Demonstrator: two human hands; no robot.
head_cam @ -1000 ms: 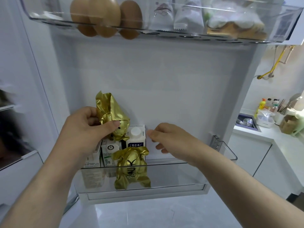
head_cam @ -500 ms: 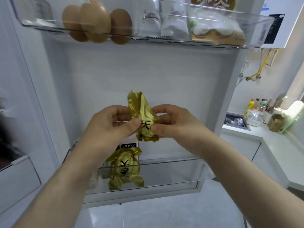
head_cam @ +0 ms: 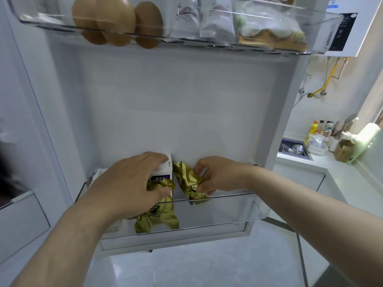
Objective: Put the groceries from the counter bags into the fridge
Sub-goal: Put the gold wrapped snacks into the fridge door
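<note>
The fridge door stands open before me with a clear lower door bin (head_cam: pixel 228 212). My right hand (head_cam: pixel 215 175) pinches a gold foil packet (head_cam: pixel 189 182) at the bin's rim, just right of a white milk carton (head_cam: pixel 163 172). My left hand (head_cam: pixel 128 183) lies over the carton's top, its thumb on a second gold foil packet (head_cam: pixel 157 216) that stands inside the bin in front of the carton. More white cartons to the left are mostly hidden behind my left hand.
The upper door bin (head_cam: pixel 323 38) holds brown eggs (head_cam: pixel 116 19), white sachets (head_cam: pixel 215 21) and a bagged cake. Right of the door, a white counter (head_cam: pixel 339 168) carries a sink, bottles and a brown bag. A fridge drawer (head_cam: pixel 22 220) sits at left.
Both hands dropped from chest height to the lower bin. The gold packet passed fully into my right hand and came down beside the carton; my left hand let go and settled on the carton.
</note>
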